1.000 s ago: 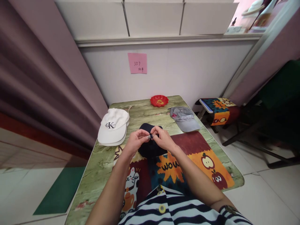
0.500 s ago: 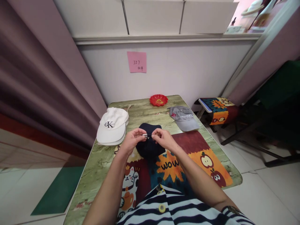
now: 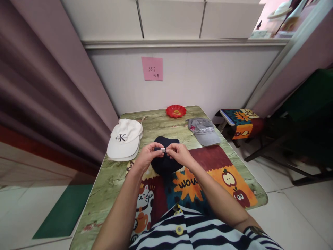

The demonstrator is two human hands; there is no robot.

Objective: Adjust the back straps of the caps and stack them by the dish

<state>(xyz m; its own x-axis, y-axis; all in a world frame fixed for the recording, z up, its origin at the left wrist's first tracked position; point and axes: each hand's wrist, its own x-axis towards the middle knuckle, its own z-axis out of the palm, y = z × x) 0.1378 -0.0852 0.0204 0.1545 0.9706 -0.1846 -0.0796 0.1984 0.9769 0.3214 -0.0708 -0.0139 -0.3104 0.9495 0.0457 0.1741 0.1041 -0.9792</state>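
A dark navy cap [image 3: 166, 165] lies on the patterned cloth in front of me, under my hands. My left hand [image 3: 149, 153] pinches the small silver buckle [image 3: 162, 150] of the cap's strap between thumb and fingers. Close beside it, my right hand [image 3: 179, 153] is closed in a pinch on the dark strap next to the buckle. The fingertips of both hands nearly meet, and they hide most of the strap.
White caps [image 3: 125, 140], stacked, sit at the table's left edge. A grey cap [image 3: 204, 131] lies at the right, and a red scalloped dish [image 3: 176, 111] stands at the back by the wall. The patterned cloth [image 3: 218, 163] covers the table's near part.
My right fingers have moved slightly left, closer to the buckle, and the gap between my hands has narrowed. The buckle has turned a little. The caps and dish stay where they were.
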